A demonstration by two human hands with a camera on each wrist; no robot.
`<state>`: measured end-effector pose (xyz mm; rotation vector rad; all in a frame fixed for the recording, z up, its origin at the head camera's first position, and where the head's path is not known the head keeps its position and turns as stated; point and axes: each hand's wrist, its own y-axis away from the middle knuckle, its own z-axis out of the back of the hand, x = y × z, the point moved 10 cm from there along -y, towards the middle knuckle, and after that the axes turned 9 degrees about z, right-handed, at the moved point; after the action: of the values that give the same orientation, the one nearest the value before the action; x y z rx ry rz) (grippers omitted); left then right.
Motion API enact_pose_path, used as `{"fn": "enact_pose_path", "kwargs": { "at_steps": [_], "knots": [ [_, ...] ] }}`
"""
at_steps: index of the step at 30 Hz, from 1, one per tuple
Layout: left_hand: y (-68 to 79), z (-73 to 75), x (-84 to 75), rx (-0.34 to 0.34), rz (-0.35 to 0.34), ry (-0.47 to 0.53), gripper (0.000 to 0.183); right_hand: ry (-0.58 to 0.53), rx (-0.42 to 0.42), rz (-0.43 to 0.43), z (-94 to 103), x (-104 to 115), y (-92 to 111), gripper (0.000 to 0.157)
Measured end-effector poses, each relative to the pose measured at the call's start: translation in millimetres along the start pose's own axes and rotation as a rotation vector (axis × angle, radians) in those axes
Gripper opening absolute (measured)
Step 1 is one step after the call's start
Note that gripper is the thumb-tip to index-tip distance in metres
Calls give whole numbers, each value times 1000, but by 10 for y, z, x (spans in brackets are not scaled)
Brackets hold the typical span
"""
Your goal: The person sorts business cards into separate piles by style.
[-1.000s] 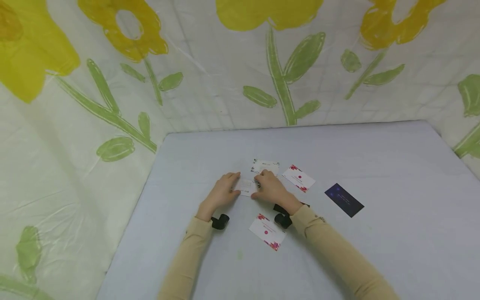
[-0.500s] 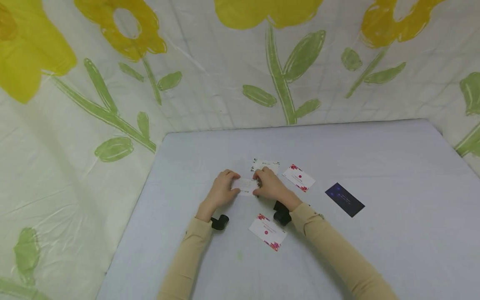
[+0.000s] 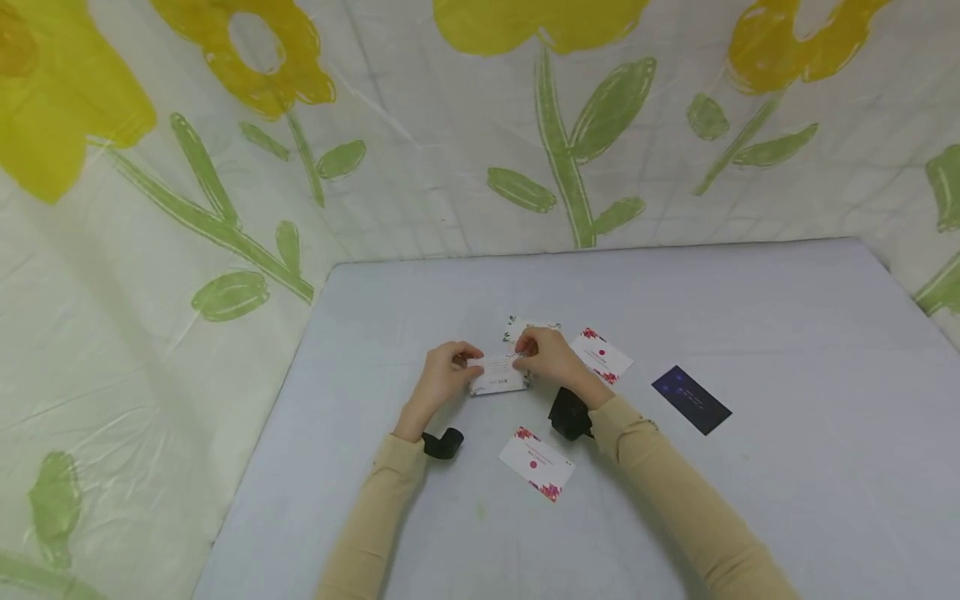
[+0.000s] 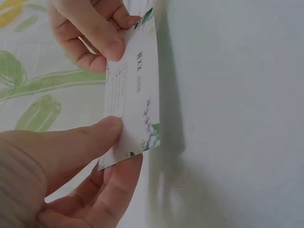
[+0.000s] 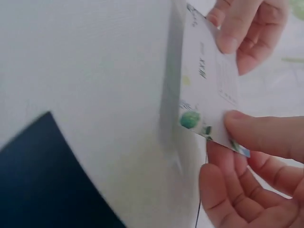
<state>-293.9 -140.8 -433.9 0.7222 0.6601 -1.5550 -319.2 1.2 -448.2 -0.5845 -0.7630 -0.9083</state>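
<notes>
Both hands pinch a white business card (image 3: pixel 500 379) with green leaf corners, one at each end. My left hand (image 3: pixel 444 377) has its thumb on the printed face and fingers behind the card, plain in the left wrist view. On the other end, my right hand (image 3: pixel 551 358) holds the same way, thumb over the face (image 5: pixel 209 76) and fingers beneath. The card is tilted, its near long edge close over the table. Partly hidden behind the right hand lies a second leaf-printed white card (image 3: pixel 531 323).
Two white cards with red flowers lie on the table, one beyond the right wrist (image 3: pixel 602 357) and one nearer (image 3: pixel 536 463). A dark blue card (image 3: pixel 691 400) is at the right. Another dark card (image 5: pixel 57 175) lies below the right wrist. A flowered sheet (image 3: pixel 420 150) hangs behind.
The leaf card has gone from lying nearly flat on the table to tilted up between both hands. Fingers have moved from its ends to pinch it. The other cards stay put.
</notes>
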Motion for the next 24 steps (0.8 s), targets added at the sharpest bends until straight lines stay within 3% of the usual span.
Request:
{"fn": "enact_pose_path", "kwargs": {
  "at_steps": [4,12,24],
  "knots": [
    [-12,-82,72,17,34,-18,16,44,44,-44,-53,-48,16,13],
    [6,-143,-3,-36,-48,-124,14,213,66,-79,-82,-35,21,14],
    [-29,-181,-28,-14,-27,-233,14,335,137,-77,-115,24,3,16]
  ]
}}
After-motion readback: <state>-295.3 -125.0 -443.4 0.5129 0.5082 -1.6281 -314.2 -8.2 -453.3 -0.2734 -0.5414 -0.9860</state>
